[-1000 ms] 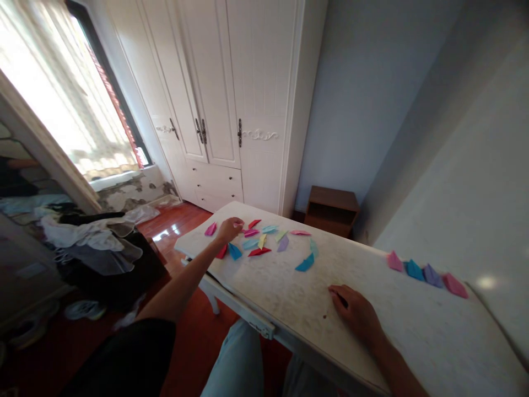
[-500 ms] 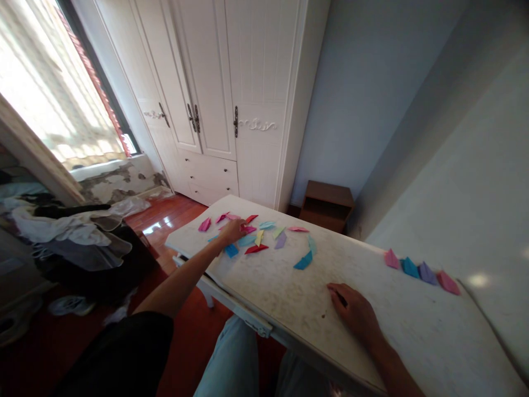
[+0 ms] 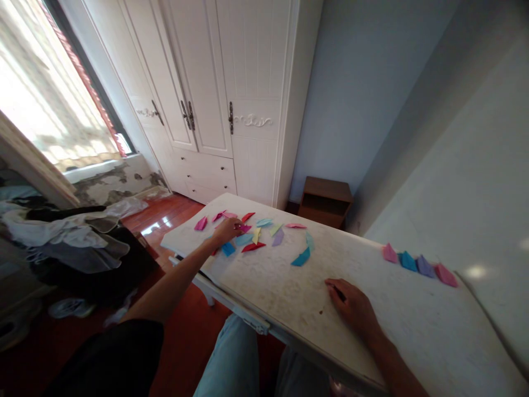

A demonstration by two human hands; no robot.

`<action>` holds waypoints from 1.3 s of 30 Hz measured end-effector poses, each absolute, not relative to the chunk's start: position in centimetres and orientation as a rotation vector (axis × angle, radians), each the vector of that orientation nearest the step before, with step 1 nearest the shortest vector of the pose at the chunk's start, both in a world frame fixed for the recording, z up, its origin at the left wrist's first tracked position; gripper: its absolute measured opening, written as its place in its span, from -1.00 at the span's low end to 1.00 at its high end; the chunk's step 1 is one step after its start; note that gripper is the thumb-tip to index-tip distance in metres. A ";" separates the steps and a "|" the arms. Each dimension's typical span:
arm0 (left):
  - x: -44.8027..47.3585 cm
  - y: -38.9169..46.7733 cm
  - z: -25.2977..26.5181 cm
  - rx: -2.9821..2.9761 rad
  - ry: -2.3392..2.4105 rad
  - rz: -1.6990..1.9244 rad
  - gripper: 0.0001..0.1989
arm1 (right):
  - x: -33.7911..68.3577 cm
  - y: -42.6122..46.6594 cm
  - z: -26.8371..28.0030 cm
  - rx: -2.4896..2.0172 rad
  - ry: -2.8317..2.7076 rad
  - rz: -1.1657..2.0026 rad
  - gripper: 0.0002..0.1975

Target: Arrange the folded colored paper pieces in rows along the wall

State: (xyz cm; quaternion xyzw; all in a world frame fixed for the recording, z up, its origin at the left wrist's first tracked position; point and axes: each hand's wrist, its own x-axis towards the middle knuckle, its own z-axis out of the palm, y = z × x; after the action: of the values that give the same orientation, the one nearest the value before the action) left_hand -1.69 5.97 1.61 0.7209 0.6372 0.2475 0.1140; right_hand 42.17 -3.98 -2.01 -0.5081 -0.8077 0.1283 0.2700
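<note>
- Paper piece, magenta and folded (image 3: 247, 227), lies on the white mottled tabletop (image 3: 264, 275) at the fingertips of the left hand (image 3: 226, 230); whether they clamp it, I cannot tell.
- Scattered red, yellow, blue and purple folded papers (image 3: 278, 237) leave narrow gaps around it.
- Right hand (image 3: 354, 307), fingers curled, rests nearer the front edge; thumb contact unclear.
- Wide surface separates it from the pink-blue-purple folded-paper row (image 3: 425, 266) along the far edge.
</note>
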 end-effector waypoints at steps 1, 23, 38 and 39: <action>-1.6 5.9 1.7 2.112 1.862 0.733 -0.78 | 42.2 -4.0 -2.0 -1.370 -2.176 0.353 -0.66; 14.0 -2.1 9.6 1.349 1.263 1.596 -0.44 | 41.8 -4.2 -2.0 -1.388 -2.205 0.320 -0.71; 28.1 -0.3 8.2 1.064 0.965 1.303 -0.67 | 41.3 -4.3 -0.8 -1.465 -2.227 0.309 -0.77; 29.0 0.4 7.9 1.057 0.944 1.277 -0.65 | 41.2 -4.3 -0.7 -1.469 -2.235 0.304 -0.78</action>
State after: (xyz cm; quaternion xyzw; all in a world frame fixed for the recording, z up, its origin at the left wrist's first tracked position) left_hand 29.00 0.40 7.85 0.4519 0.4036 0.5459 0.5787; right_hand 41.25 -4.31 -0.74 -0.5321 -0.8093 0.1102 0.2230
